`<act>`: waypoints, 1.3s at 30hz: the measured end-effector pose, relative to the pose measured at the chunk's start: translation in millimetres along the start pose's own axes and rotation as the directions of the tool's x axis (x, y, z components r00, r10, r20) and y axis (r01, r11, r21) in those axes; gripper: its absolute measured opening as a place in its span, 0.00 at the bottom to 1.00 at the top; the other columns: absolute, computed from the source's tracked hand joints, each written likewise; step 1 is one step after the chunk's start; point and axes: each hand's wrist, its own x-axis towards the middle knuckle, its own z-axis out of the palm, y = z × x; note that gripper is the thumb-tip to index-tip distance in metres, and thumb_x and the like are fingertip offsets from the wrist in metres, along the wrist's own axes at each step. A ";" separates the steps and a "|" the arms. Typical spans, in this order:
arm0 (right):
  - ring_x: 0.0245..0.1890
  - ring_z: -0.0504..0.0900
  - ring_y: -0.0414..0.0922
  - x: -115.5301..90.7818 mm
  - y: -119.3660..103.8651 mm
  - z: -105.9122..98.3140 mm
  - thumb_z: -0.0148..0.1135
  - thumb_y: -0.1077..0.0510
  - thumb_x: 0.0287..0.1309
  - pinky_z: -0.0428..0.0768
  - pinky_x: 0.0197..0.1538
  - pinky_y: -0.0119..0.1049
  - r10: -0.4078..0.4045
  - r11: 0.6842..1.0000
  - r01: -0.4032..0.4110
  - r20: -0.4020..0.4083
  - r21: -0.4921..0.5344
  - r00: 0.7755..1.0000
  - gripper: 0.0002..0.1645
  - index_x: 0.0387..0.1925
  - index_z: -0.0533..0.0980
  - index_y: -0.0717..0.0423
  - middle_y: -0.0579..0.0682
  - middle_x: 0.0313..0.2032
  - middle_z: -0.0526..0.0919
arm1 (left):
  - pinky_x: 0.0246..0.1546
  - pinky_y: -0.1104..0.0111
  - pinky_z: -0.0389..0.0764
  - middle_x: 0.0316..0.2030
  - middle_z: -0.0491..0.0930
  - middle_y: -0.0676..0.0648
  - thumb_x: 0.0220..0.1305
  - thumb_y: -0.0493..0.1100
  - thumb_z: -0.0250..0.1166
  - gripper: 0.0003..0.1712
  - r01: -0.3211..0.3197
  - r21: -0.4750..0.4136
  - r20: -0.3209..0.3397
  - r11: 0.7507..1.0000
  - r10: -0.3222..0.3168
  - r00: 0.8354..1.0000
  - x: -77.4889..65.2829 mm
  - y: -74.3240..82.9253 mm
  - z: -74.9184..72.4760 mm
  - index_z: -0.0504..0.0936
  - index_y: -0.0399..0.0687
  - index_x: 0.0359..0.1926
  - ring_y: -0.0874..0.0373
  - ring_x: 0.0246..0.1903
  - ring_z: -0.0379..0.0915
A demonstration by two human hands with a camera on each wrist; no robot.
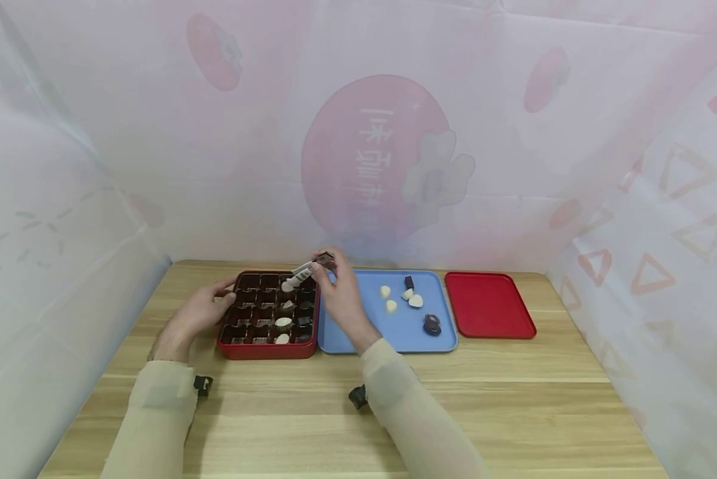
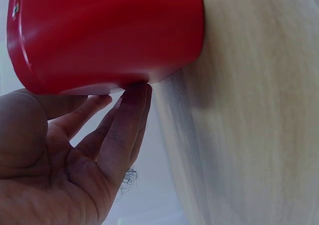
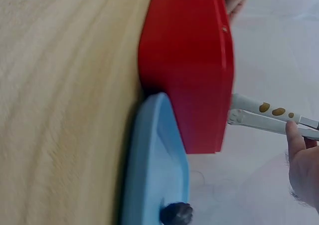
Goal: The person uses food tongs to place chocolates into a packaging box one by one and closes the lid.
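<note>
A red box point(image 1: 268, 352) with a dark divided insert stands at centre left. Pale chocolates point(image 1: 283, 322) lie in its third column and dark chocolates point(image 1: 303, 320) in the column beside that. My right hand point(image 1: 341, 293) pinches a pair of tongs point(image 1: 301, 273) with pale tips, which point down into the back of the third column. A pale chocolate point(image 1: 287, 287) is at the tips; whether they still grip it I cannot tell. With fingers fairly straight, my left hand point(image 1: 199, 311) touches the box's left outer wall point(image 2: 109, 40).
Right of the box lies a blue tray point(image 1: 364, 342) bearing several pale chocolates point(image 1: 415, 301), a dark block point(image 1: 409, 283) and dark chocolates point(image 1: 433, 325). Farther right is a red lid point(image 1: 490, 306). Printed cloth walls point(image 1: 244, 166) enclose the wooden table point(image 1: 274, 412).
</note>
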 end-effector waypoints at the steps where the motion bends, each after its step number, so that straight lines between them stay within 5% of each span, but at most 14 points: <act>1: 0.64 0.83 0.55 -0.3 -1.4 -2.7 0.58 0.60 0.77 0.88 0.58 0.32 -0.003 1.000 0.003 0.003 -0.005 1.000 0.14 0.59 0.73 0.57 0.60 0.60 0.79 | 0.68 0.36 0.74 0.70 0.71 0.23 0.85 0.46 0.49 0.33 0.002 0.000 0.001 1.000 -0.002 1.000 0.0 -0.1 0.0 0.55 0.43 0.83 0.30 0.63 0.79; 7: 0.64 0.83 0.59 -2.8 -11.4 -21.6 0.59 0.61 0.76 0.89 0.58 0.36 -0.019 0.999 0.021 0.042 -0.033 0.999 0.16 0.60 0.73 0.63 0.64 0.60 0.78 | 0.68 0.36 0.74 0.70 0.71 0.23 0.85 0.46 0.48 0.33 0.009 -0.008 0.005 1.000 -0.009 1.000 -0.3 -0.1 0.6 0.55 0.43 0.83 0.31 0.63 0.78; 15: 0.65 0.83 0.51 -10.8 -32.1 -55.5 0.57 0.55 0.78 0.87 0.59 0.30 0.057 0.984 -0.044 0.068 -0.173 0.996 0.14 0.61 0.75 0.50 0.55 0.59 0.79 | 0.67 0.36 0.75 0.70 0.72 0.23 0.85 0.46 0.48 0.33 0.004 -0.004 0.001 1.000 -0.004 1.000 -0.6 0.7 0.8 0.56 0.43 0.83 0.32 0.62 0.79; 21: 0.63 0.83 0.49 -14.4 -36.0 -75.8 0.56 0.53 0.79 0.88 0.58 0.35 0.038 0.966 -0.012 0.095 -0.259 0.995 0.14 0.60 0.75 0.49 0.52 0.59 0.79 | 0.68 0.35 0.73 0.70 0.71 0.23 0.85 0.46 0.48 0.33 0.004 0.002 0.000 1.000 -0.004 1.000 -0.7 0.8 -0.4 0.56 0.42 0.83 0.30 0.64 0.78; 29: 0.64 0.82 0.45 -25.3 -36.1 -90.2 0.56 0.50 0.79 0.88 0.60 0.40 0.050 0.913 0.006 0.127 -0.407 0.991 0.12 0.58 0.76 0.41 0.44 0.58 0.80 | 0.70 0.32 0.69 0.71 0.69 0.22 0.85 0.46 0.49 0.33 0.006 0.014 0.000 1.000 -0.006 1.000 -0.8 0.1 -1.2 0.55 0.42 0.83 0.27 0.66 0.75; 39: 0.64 0.83 0.48 -34.7 -29.6 -97.4 0.58 0.52 0.79 0.88 0.61 0.45 0.060 0.882 0.028 0.170 -0.471 0.984 0.11 0.58 0.76 0.44 0.47 0.57 0.80 | 0.70 0.32 0.69 0.70 0.71 0.23 0.85 0.47 0.49 0.33 0.003 0.021 -0.002 1.000 -0.003 1.000 0.9 -0.5 -0.2 0.56 0.43 0.83 0.27 0.65 0.75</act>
